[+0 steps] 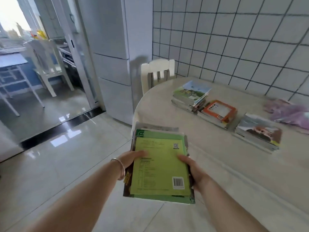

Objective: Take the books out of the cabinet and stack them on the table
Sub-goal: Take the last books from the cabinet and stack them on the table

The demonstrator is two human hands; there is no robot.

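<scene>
Both hands on one bundle of books (160, 166), green back cover up, barcode at the corner nearest the person, carried over the floor just short of the table (209, 164) edge. Left hand (132, 159), bracelet (119, 168) at the wrist, clamps the bundle's left side, fingers over the cover; right hand (192, 168) clamps the right side the same way. On the table, three stacks side by side: the landscape-cover stack (190, 96) farthest along, the orange-cover stack (218, 113) in the middle, the third stack (258, 133) closest. A white chair (157, 72) stands at the table's far end
</scene>
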